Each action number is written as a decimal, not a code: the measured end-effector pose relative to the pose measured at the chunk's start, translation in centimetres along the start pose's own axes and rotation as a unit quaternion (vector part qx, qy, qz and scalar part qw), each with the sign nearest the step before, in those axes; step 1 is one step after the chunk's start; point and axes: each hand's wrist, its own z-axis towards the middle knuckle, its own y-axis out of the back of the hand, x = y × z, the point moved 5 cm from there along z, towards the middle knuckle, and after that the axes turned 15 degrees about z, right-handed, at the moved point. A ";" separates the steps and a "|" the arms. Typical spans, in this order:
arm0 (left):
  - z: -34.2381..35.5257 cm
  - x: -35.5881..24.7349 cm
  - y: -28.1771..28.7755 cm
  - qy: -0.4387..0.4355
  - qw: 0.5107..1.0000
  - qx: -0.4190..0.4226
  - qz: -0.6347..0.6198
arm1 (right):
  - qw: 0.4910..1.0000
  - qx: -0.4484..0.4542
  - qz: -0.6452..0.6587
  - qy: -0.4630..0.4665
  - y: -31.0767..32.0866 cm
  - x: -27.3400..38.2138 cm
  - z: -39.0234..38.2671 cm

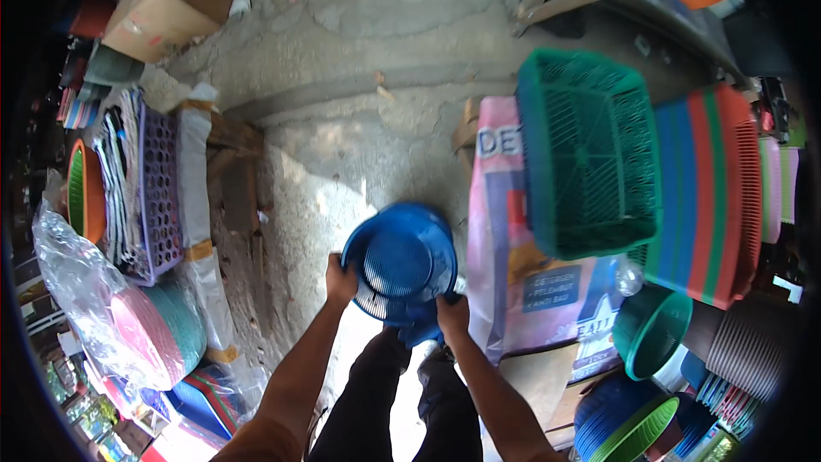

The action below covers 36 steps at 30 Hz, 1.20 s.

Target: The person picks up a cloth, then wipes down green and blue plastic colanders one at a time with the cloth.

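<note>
A round blue plastic colander (pixel 398 261), with slotted sides and a pale glint along its lower edge, is held out above the concrete floor in front of my legs. My left hand (pixel 340 282) grips its rim on the left, fingers curled over the edge. At the lower right of the rim, my right hand (pixel 452 315) is closed on it. A crumpled blue cloth (pixel 417 325) hangs beside my right hand, against the colander's near edge. Whether the right fingers also pinch the cloth is hidden.
Stacked green baskets (pixel 590 154) stand on a stall at right, near striped red-blue-green sheets (pixel 705 197) and a green bucket (pixel 652 329). At left, a purple basket (pixel 159 192) and plastic-wrapped pink goods (pixel 141 334) line another stall. A cardboard box (pixel 175 4) sits far left.
</note>
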 end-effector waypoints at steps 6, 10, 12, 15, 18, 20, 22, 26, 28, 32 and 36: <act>-8.7 -3.5 7.7 -0.057 0.991 0.001 -0.118 | 0.997 0.026 0.019 0.074 8.3 4.9 -8.4; -16.3 -11.5 13.2 -0.088 0.952 0.068 -0.285 | 0.990 0.008 0.101 0.099 15.4 5.8 -14.1; -20.1 -14.4 16.3 -0.079 0.933 0.105 -0.336 | 0.987 0.028 0.128 0.089 18.1 6.8 -17.3; -24.4 -19.0 19.1 -0.085 0.906 0.125 -0.396 | 0.956 0.073 0.273 0.076 22.2 6.4 -20.6; -28.1 -21.4 21.3 -0.111 0.898 0.119 -0.409 | 0.930 0.025 0.326 0.168 26.8 6.0 -24.3; -30.3 -23.0 22.9 -0.123 0.897 0.117 -0.407 | 0.894 0.078 0.426 0.118 29.9 7.3 -28.3; -33.3 -25.5 25.2 -0.137 0.874 0.103 -0.454 | 0.844 0.132 0.515 0.064 32.7 8.5 -32.4; -36.9 -27.2 26.0 -0.163 0.871 0.107 -0.451 | 0.769 0.200 0.604 0.054 37.4 11.8 -40.6; -39.0 -27.8 26.0 -0.178 0.868 0.107 -0.450 | 0.764 0.194 0.582 0.201 39.4 13.4 -43.3; -46.0 -30.7 27.0 -0.216 0.870 0.142 -0.420 | 0.878 0.155 0.424 0.162 38.5 13.4 -45.4; -49.3 -32.1 24.2 -0.258 0.854 0.173 -0.418 | 0.852 0.268 0.190 0.409 33.2 13.8 -45.1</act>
